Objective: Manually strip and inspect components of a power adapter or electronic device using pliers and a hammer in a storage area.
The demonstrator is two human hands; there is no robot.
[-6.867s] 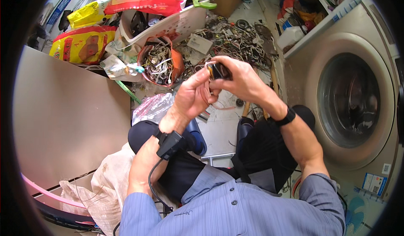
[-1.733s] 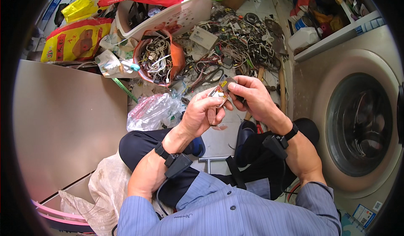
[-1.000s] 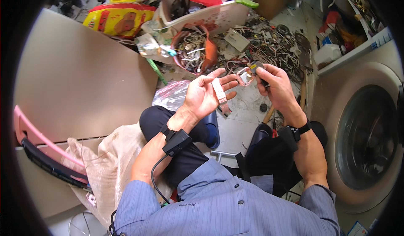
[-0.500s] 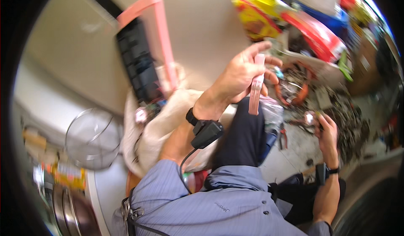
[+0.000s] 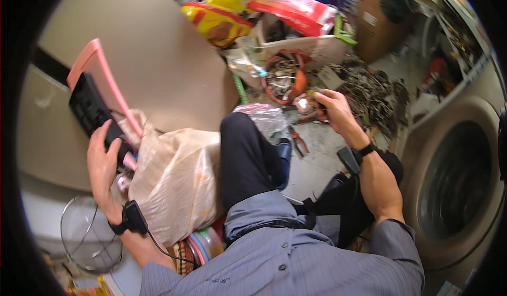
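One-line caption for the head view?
Seated person's left hand on a black keyboard; right hand holds a small part.

A small pale connector piece point(image 5: 305, 104) sits pinched above the wire pile, and a pale bulging plastic sack point(image 5: 177, 182) slumps beside the knee.

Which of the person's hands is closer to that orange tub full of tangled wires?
Right. The right hand is just beside the orange tub, holding a small part. The left hand is far off, by the beige sack.

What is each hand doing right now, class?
Left hand: open, resting on the black keyboard.
Right hand: closed on a small part.
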